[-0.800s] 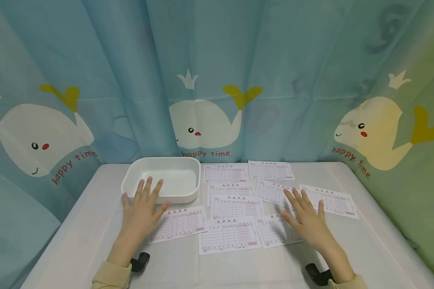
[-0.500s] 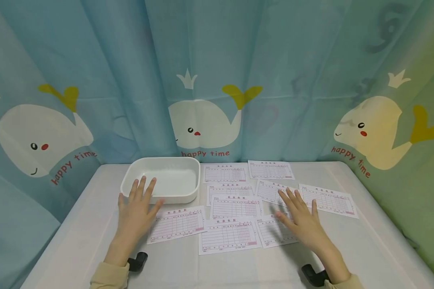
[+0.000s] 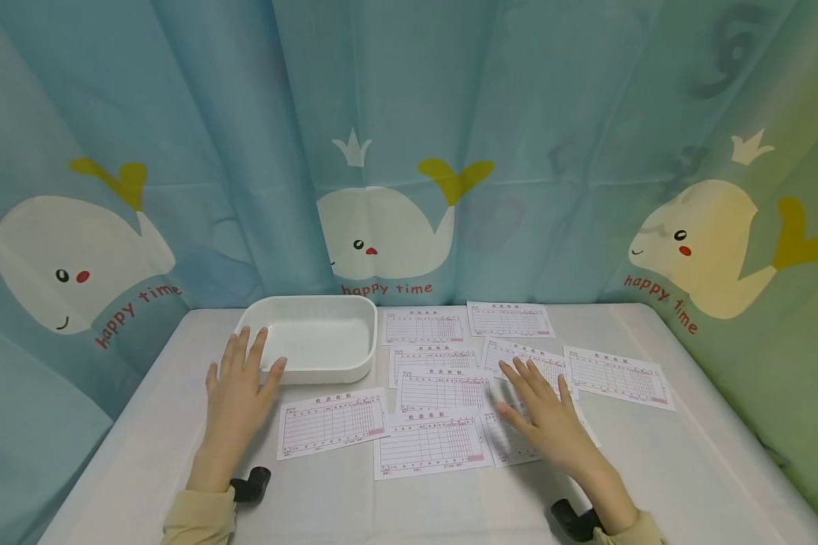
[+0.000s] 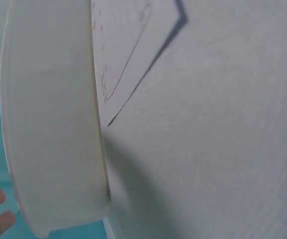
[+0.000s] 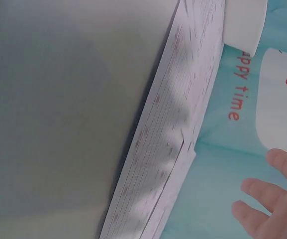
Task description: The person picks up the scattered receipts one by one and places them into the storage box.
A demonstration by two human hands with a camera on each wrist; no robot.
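My left hand [image 3: 235, 409], fingers spread and nearly straight, is at the front left corner of a white plastic tub [image 3: 334, 374]. Its fingertips overlap the tub's rim in the head view; contact cannot be told. The tub's side wall [image 4: 53, 114] fills much of the left wrist view. Just right of this hand lies a printed receipt slip [image 3: 330, 424]. My right hand [image 3: 548, 424], also spread and holding nothing, hovers over the right part of the slips. It partly hides a lower slip [image 3: 507, 439] and casts shadow on it.
Several more receipt slips, such as one at the far right [image 3: 620, 378] and one at the front [image 3: 432, 446], lie spread on the white-covered table [image 3: 395, 515], some overlapping. A blue curtain [image 3: 545, 113] with whale prints stands behind the table. Black wrist straps [image 3: 252, 484] show.
Both hands have drifted left and slightly down in the head view, fingers still spread. More of the slips at right and beside the left hand shows. The tub and slips stay put.
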